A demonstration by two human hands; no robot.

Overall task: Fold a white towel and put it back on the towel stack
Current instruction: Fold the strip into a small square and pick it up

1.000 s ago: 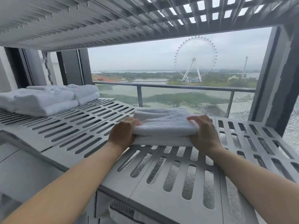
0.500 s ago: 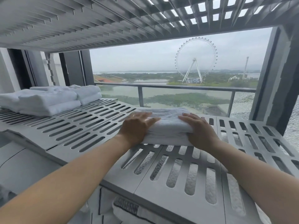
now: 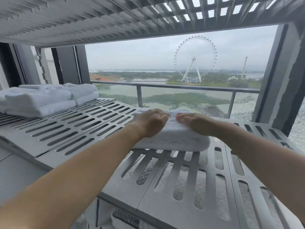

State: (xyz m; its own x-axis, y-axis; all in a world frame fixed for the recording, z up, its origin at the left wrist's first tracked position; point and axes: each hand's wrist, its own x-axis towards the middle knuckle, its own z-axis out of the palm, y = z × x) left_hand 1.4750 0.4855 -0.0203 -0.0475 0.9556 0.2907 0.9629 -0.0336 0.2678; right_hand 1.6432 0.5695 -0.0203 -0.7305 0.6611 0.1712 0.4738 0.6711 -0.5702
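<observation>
A: How much open room does the person have on the slotted shelf [image 3: 79, 129]?

B: Plenty. Bare grey panels run from the near edge up to the white towel [image 3: 175, 141]. A wide bare stretch lies between it and the towel stack [image 3: 41, 101] at the shelf's far left corner. To the right, open slots reach the right edge, where a dark window post [image 3: 280, 76] stands. An upper shelf [image 3: 82, 22] spans overhead.

A: And at the back?

B: Beyond the far edge there is glass with a railing [image 3: 165, 87], and a Ferris wheel [image 3: 194, 58] shows outside.

A: How does the white towel look?

B: It is folded into a thick rectangular pad of several layers, with a rounded fold facing the near edge. It lies flat on the right-hand panel, toward the far edge and well apart from the towel stack. The stack holds several folded white towels in two piles side by side.

A: And the person's hands?

B: Both rest on top of the towel, almost meeting at its middle. The right hand [image 3: 196, 123] lies palm down, its fingers [image 3: 181, 116] straight and close together on the cloth. The left hand [image 3: 151, 123] lies knuckles up, its fingers [image 3: 162, 115] bent at the tips against the cloth. Blur hides whether they pinch a layer or merely press it.
</observation>
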